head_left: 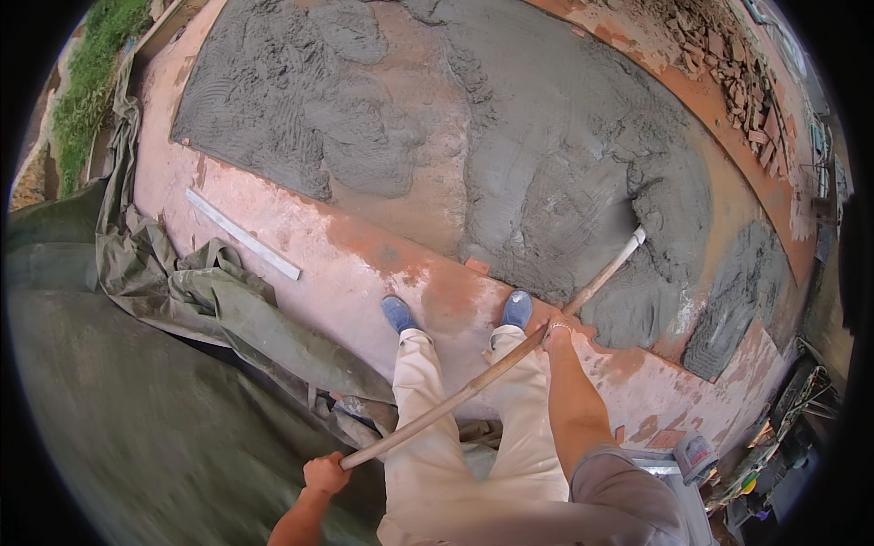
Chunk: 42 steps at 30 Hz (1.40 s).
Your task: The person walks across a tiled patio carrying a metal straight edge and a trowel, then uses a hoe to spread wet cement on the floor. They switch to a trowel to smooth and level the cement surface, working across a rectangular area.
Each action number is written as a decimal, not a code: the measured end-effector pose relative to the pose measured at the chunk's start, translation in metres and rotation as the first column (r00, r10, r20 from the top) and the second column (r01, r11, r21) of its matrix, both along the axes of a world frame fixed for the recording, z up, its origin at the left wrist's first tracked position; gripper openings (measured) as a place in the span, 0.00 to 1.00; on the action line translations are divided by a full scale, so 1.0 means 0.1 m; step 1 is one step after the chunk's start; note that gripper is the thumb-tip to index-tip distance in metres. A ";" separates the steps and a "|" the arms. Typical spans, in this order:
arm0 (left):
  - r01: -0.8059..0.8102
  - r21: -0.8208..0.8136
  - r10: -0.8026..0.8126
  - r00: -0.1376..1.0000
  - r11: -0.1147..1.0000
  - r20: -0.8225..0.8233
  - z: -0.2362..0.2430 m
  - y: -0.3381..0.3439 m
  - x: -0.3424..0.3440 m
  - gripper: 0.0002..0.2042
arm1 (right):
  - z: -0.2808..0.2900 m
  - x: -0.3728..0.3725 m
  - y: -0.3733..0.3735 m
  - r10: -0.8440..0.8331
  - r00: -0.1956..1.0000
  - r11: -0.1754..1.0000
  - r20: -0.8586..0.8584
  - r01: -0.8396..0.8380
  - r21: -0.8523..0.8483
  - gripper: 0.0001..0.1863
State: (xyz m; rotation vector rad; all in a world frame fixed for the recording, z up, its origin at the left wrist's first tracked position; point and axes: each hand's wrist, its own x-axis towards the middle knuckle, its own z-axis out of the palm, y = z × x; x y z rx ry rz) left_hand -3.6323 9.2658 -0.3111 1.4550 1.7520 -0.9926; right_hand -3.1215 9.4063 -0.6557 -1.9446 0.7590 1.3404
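The person's left hand (326, 473) is closed around the near end of a long wooden handle (473, 387); the right hand (557, 329) is wrapped around it farther along, just right of the right shoe (516, 311). The handle runs toward the far right, its pale collar (639, 236) at the grey wet mortar (564, 200); the blade cannot be made out. Coverage is judged partial. Mortar lies across much of the far ground, smoother in the middle, lumpy and ridged at left and right. A reddish strip (401, 218) between the left and middle masses is uncovered, as is a gap at right; the rough areas appear unlevelled. A metal straightedge (242, 234) lies at left, apart from the mortar, with neither hand on it.
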 end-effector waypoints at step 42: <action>-0.583 -0.462 0.630 0.774 0.669 -0.065 2.68 -1.31 -2.27 0.26 | 2.50 -5.55 0.65 0.988 -0.129 -0.138 0.088 -0.984 0.110 0.30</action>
